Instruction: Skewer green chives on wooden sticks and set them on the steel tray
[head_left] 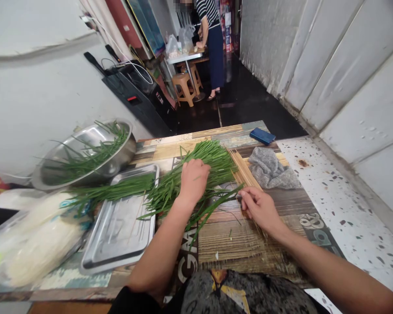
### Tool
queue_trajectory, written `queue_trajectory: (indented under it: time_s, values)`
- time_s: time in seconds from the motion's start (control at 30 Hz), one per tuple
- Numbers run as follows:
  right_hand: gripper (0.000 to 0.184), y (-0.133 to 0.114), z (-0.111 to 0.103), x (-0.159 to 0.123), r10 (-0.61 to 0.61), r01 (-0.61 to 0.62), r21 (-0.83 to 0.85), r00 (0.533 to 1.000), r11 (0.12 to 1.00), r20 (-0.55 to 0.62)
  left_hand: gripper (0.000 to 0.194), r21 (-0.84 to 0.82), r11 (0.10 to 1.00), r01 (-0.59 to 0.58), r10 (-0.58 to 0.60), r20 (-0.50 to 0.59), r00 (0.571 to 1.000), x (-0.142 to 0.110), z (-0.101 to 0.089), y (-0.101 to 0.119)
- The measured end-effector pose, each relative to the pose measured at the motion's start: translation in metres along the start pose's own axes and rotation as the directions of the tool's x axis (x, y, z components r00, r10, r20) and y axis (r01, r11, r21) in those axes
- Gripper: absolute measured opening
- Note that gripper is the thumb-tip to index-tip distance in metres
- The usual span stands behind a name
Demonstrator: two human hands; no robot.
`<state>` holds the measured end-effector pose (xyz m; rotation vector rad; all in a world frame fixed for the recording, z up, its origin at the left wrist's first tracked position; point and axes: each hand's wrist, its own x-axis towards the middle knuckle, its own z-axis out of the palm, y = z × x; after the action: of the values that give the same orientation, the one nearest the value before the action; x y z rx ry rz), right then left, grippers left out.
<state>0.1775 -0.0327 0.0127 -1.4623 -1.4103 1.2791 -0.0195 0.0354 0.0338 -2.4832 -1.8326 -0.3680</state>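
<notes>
A large pile of green garlic chives (212,159) lies across the middle of the table. My left hand (194,179) rests on the pile with its fingers curled down into the stalks; its fingertips are hidden. To the right, my right hand (258,207) is closed in a pinch at the ends of a few chive stalks that trail down to the left. A thin skewer runs close beneath its fingers, and I cannot tell whether it is held too. Just beyond that hand lies a bundle of bamboo skewers (244,170), alongside the chives.
On the left are a metal tray (118,242) with chives across its far end, a steel bowl (118,159) of chives and a plastic bag of pale food (42,244). A grey cloth (271,168) and blue box (262,136) lie right. Another person (214,48) stands at a far table.
</notes>
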Motion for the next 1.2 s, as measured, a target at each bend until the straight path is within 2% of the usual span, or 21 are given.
queue_trajectory:
  time_s: [0.1,0.2,0.3,0.37,0.57,0.73,1.07,1.13,1.2]
  values:
    - [0.028,-0.001,-0.001,-0.001,-0.010,0.010,-0.013,1.000,1.000,0.013,0.012,-0.090,0.996,0.018,-0.021,-0.025,0.999,-0.003,-0.002,0.006]
    - [0.027,-0.005,-0.001,-0.003,-0.005,0.006,-0.002,0.999,1.000,0.033,0.011,-0.292,0.955,0.047,-0.063,-0.046,0.997,-0.008,-0.001,0.015]
    - [0.026,-0.006,-0.001,-0.004,-0.006,0.005,0.006,0.998,1.000,0.059,0.016,-0.534,0.833,0.146,-0.174,-0.002,0.985,-0.009,0.006,0.024]
    - [0.026,-0.005,0.000,-0.004,-0.005,0.005,0.006,0.998,1.000,0.065,0.018,-0.626,0.757,0.190,-0.220,0.030,0.975,-0.009,0.011,0.029]
    - [0.025,-0.002,-0.001,-0.004,-0.003,0.003,-0.001,0.998,1.000,0.067,0.017,-0.711,0.663,0.234,-0.275,0.060,0.960,-0.006,0.013,0.032]
    - [0.026,-0.003,-0.001,-0.004,0.012,-0.012,0.008,0.997,1.000,0.076,0.017,-0.735,0.625,0.262,-0.304,0.080,0.949,-0.004,0.012,0.032]
    - [0.026,-0.010,-0.001,-0.005,0.068,-0.072,0.056,0.995,0.996,0.067,0.017,-0.781,0.561,0.274,-0.267,0.143,0.953,-0.005,0.015,0.033]
    - [0.026,-0.008,-0.001,-0.004,0.072,-0.077,0.070,0.996,0.995,0.060,0.015,-0.791,0.568,0.228,-0.185,0.147,0.972,-0.009,0.014,0.037]
    - [0.026,-0.007,-0.001,-0.002,0.078,-0.083,0.097,0.996,0.992,0.051,0.015,-0.799,0.586,0.135,-0.035,0.142,0.989,-0.014,0.012,0.041]
